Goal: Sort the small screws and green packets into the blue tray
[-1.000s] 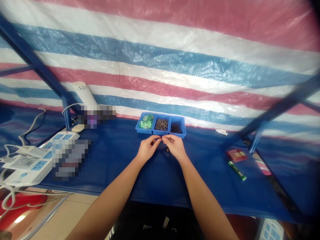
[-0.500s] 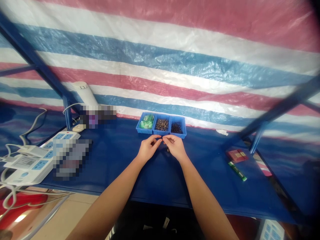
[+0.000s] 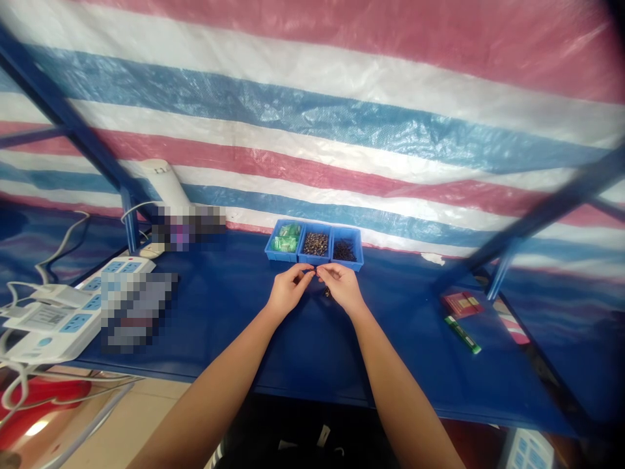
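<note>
My left hand (image 3: pixel 288 292) and my right hand (image 3: pixel 342 287) meet over the blue table (image 3: pixel 234 326), fingertips pinched together on a tiny dark part between them that is too small to name. A few small dark pieces (image 3: pixel 327 294) lie on the cloth under my right hand. Just beyond my fingers stand three joined blue bins: the left bin (image 3: pixel 285 240) holds green packets, the middle bin (image 3: pixel 316 243) small brownish parts, the right bin (image 3: pixel 346 249) dark parts.
White power strips (image 3: pixel 53 319) with cables lie at the left edge beside a white post (image 3: pixel 163 182). A red box (image 3: pixel 461 303) and a green pen-like stick (image 3: pixel 463 334) lie at the right. Blue frame bars cross both sides; a striped tarp hangs behind.
</note>
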Motion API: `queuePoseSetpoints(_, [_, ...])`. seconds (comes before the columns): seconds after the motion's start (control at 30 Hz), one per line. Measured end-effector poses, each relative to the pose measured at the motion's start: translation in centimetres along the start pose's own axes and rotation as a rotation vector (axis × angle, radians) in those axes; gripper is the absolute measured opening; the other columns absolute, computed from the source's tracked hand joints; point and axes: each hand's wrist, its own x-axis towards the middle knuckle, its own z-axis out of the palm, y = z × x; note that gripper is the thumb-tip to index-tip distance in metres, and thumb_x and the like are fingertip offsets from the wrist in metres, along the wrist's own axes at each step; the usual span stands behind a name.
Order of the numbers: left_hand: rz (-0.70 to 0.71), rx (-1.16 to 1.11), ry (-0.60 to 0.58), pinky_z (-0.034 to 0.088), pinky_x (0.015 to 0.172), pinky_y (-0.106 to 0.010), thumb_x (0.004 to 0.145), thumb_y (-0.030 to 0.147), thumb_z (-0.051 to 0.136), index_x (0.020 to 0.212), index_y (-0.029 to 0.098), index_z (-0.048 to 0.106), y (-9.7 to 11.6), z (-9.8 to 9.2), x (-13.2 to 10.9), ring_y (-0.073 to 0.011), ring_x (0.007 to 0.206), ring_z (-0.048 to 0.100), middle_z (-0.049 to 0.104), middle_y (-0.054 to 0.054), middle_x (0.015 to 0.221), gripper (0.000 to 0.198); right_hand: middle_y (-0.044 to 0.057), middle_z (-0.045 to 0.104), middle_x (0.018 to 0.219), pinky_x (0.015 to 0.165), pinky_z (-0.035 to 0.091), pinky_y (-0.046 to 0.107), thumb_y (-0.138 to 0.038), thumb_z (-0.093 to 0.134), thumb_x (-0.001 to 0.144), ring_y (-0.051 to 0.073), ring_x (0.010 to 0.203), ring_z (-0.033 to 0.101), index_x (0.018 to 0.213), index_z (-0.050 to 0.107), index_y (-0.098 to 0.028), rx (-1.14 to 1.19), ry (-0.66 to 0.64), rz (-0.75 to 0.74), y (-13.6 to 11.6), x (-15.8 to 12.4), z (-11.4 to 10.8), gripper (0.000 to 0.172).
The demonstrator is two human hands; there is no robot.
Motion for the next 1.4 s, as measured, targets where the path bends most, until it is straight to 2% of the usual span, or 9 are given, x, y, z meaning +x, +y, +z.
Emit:
queuePoseSetpoints(0.2, [-0.017,-0.007,-0.039,0.046,0.061,-0.023,0.091,0.043,0.055,0.111,0.021,0.065,0.2,-0.1,0.1,-0.0115,0.055,0.056,0.061,0.004,0.061,0.031,0.005,0.073,0.079,0.064,0.053,0.026,-0.040,0.072,0.076,0.016,0.070,0.067,0.089,0.073,-0.017,0.141,0.054,0.084,-0.2,0.1,0.1,0.026])
queuePoseSetpoints(0.47, [-0.065,-0.010,-0.076,0.049,0.060,-0.022,0.093,0.042,0.049,0.107,0.022,0.066,-0.1,0.1,0.0,-0.0128,0.058,0.060,0.062,0.002,0.066,0.030,0.004,0.070,0.073,0.053,0.054,0.025,-0.038,0.079,0.068,0.014,0.059,0.065,0.085,0.070,-0.014,0.308,0.415,0.169,0.1,1.0,-1.5,0.030])
queuePoseSetpoints(0.57, [-0.071,-0.001,-0.085,0.049,0.061,-0.023,0.093,0.042,0.048,0.106,0.022,0.066,-0.2,0.1,0.0,-0.0130,0.058,0.060,0.062,0.001,0.066,0.030,0.006,0.072,0.079,0.054,0.054,0.026,-0.038,0.078,0.069,0.015,0.061,0.067,0.089,0.070,-0.014,0.286,0.461,0.140,0.3,1.2,-2.0,0.032])
queuePoseSetpoints(0.73, [-0.067,0.013,-0.098,0.049,0.060,-0.022,0.093,0.042,0.048,0.105,0.021,0.066,-0.3,0.1,0.0,-0.0131,0.059,0.060,0.063,0.001,0.067,0.030,0.009,0.073,0.088,0.052,0.053,0.028,-0.044,0.071,0.075,0.018,0.062,0.069,0.100,0.068,-0.015,0.221,0.421,0.153,0.5,1.3,-2.1,0.038])
queuePoseSetpoints(0.93, [-0.044,0.022,-0.106,0.050,0.060,-0.022,0.094,0.041,0.048,0.105,0.021,0.066,-0.4,0.1,0.0,-0.0133,0.059,0.060,0.062,0.001,0.067,0.030,0.003,0.072,0.072,0.064,0.050,0.031,-0.040,0.063,0.079,0.020,0.069,0.066,0.078,0.073,-0.024,-0.554,0.272,0.058,0.1,0.3,-2.5,0.018])
queuePoseSetpoints(1.03, [-0.036,0.026,-0.097,0.050,0.060,-0.023,0.094,0.041,0.048,0.104,0.021,0.067,-0.4,0.1,0.0,-0.0133,0.058,0.060,0.063,0.001,0.066,0.029,0.003,0.072,0.072,0.061,0.047,0.031,-0.040,0.069,0.075,0.022,0.068,0.066,0.077,0.073,-0.027,-0.786,0.200,0.095,0.3,-0.2,-2.6,0.014])
queuePoseSetpoints(1.13, [-0.029,0.035,-0.098,0.049,0.059,-0.022,0.093,0.040,0.048,0.104,0.021,0.067,-0.3,0.1,0.0,-0.0133,0.058,0.060,0.062,0.001,0.065,0.029,0.005,0.073,0.077,0.061,0.046,0.030,-0.030,0.069,0.076,0.022,0.070,0.066,0.079,0.074,-0.027,-0.875,0.132,0.098,0.6,-0.3,-2.6,0.007])
queuePoseSetpoints(1.23, [-0.031,0.046,-0.107,0.049,0.059,-0.022,0.093,0.040,0.048,0.104,0.021,0.067,-0.2,0.0,0.1,-0.0134,0.059,0.061,0.062,0.001,0.065,0.029,0.006,0.073,0.077,0.061,0.045,0.030,-0.022,0.063,0.079,0.022,0.069,0.066,0.075,0.074,-0.026,-0.916,0.110,0.090,0.8,-0.2,-2.6,0.012])
queuePoseSetpoints(1.4, [-0.029,0.047,-0.115,0.048,0.059,-0.022,0.094,0.040,0.048,0.104,0.020,0.067,-0.2,0.0,0.0,-0.0134,0.060,0.061,0.063,0.001,0.066,0.029,0.004,0.073,0.079,0.061,0.045,0.029,-0.026,0.064,0.078,0.021,0.072,0.066,0.078,0.073,-0.027,-0.872,0.068,0.107,0.7,-0.1,-2.4,0.008])
